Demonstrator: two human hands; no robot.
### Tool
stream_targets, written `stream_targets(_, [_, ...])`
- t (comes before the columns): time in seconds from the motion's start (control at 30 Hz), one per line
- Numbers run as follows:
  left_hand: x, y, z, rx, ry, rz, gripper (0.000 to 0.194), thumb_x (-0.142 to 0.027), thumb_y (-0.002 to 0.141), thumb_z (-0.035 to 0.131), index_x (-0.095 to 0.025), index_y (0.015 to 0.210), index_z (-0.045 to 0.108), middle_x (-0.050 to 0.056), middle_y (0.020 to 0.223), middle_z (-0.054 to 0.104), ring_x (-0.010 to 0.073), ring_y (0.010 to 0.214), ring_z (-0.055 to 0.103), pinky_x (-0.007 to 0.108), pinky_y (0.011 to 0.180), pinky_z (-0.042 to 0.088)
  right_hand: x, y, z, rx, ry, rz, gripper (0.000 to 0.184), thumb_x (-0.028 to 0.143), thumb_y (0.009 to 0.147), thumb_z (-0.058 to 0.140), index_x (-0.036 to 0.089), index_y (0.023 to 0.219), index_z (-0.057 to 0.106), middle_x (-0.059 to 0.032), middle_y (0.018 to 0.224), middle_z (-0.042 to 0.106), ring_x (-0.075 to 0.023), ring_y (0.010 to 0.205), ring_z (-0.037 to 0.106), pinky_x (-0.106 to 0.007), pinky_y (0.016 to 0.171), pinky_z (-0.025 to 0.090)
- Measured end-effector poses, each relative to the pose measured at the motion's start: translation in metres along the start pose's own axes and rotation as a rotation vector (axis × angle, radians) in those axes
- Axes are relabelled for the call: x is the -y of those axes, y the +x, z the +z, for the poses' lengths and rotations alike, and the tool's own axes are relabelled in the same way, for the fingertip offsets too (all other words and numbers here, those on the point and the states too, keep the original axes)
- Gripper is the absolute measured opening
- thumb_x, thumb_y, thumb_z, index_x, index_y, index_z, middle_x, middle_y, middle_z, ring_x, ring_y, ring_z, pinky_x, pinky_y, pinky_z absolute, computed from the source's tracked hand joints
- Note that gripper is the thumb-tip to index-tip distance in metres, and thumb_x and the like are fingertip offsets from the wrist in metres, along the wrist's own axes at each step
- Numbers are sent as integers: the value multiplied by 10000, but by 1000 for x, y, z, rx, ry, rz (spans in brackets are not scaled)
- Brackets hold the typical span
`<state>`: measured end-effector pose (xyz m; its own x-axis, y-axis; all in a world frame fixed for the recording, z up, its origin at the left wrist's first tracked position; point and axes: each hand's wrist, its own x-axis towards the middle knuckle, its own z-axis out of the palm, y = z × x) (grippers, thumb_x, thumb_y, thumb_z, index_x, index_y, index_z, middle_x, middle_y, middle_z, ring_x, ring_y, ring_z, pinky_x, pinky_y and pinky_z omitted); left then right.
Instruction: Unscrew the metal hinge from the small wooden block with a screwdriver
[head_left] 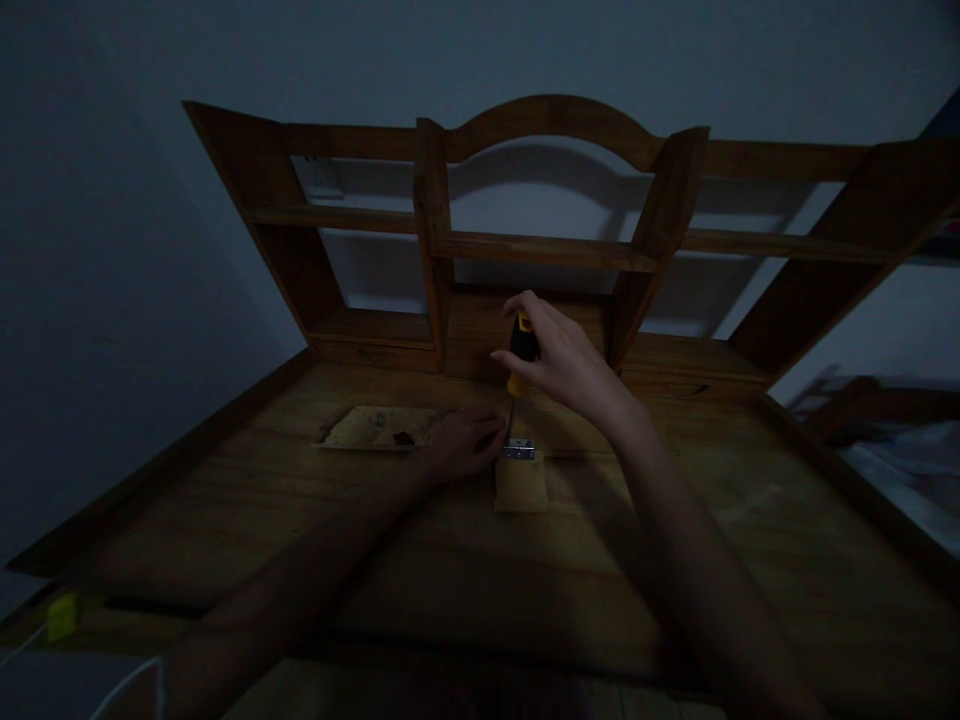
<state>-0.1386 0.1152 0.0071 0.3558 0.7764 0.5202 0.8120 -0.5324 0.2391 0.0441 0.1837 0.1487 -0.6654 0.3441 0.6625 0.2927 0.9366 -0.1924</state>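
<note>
My right hand (559, 360) is closed around the black and yellow handle of a screwdriver (519, 362), which stands upright with its tip on a small metal hinge (519, 449). The hinge sits at the top edge of a small pale wooden block (520, 483) lying on the wooden desk top (450, 560). My left hand (466, 443) rests on the desk just left of the hinge, fingers curled and pinched near the screwdriver shaft; what they hold is too small to see.
A wooden shelf unit (540, 250) with several compartments rises at the back of the desk against a white wall. A pale flat board (382, 427) lies left of my hands. A yellow object (61, 616) and white cable sit at the lower left. The room is dim.
</note>
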Motion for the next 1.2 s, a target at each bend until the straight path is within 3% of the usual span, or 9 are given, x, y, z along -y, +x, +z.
stream_targets(0.1, [3, -1, -1, 29, 104, 67, 318, -309, 1016, 418, -159, 915, 679, 84, 961, 642, 175, 888, 618, 294, 812, 497, 0, 0, 3, -17, 11, -6, 397, 206, 881, 575, 196, 1252, 435, -91, 1255, 503, -221, 1114, 542, -349, 953, 435])
stream_targets(0.23, [6, -2, 1, 9, 145, 80, 316, -302, 1025, 416, -157, 914, 674, 66, 964, 637, 165, 853, 615, 292, 767, 487, 8, -1, 2, 12, 21, 31, 464, 160, 849, 512, 181, 1305, 433, -116, 1316, 464, -229, 1068, 556, -362, 913, 462])
stream_targets(0.43, [6, -1, 5, -17, 65, 58, 285, -288, 1021, 430, -156, 926, 664, 65, 974, 640, 168, 899, 614, 297, 827, 494, 3, 0, 3, -10, -64, -9, 373, 356, 941, 596, 219, 1269, 484, -72, 1266, 529, -236, 1094, 565, -378, 949, 457])
stream_targets(0.63, [4, -1, 6, -46, -10, 26, 281, -292, 1019, 439, -160, 923, 668, 63, 1012, 647, 160, 909, 616, 288, 811, 495, 6, -1, 4, -1, 11, -4, 512, 161, 857, 517, 193, 1362, 435, -105, 1327, 484, -231, 1122, 549, -367, 981, 446])
stream_targets(0.83, [5, -1, 5, -46, -48, 34, 264, -281, 1009, 453, -160, 901, 661, 52, 957, 642, 154, 864, 610, 286, 793, 491, 5, -1, 1, 4, -122, 28, 427, 388, 939, 587, 220, 1318, 480, -84, 1280, 526, -260, 1061, 577, -398, 897, 476])
stream_targets(1.07, [6, -2, 7, -62, -54, 34, 265, -286, 1008, 460, -160, 912, 673, 55, 976, 651, 156, 877, 618, 284, 802, 496, 5, -1, 5, 17, -42, 33, 560, 198, 860, 519, 197, 1410, 415, -123, 1385, 437, -235, 1011, 575, -374, 859, 490])
stream_targets(1.2, [3, -2, 5, -44, -46, 27, 276, -282, 1006, 456, -156, 879, 666, 60, 961, 645, 154, 857, 607, 284, 782, 487, 8, -1, 3, 20, -111, 73, 488, 310, 902, 551, 223, 1371, 445, -108, 1317, 491, -253, 980, 585, -398, 813, 485])
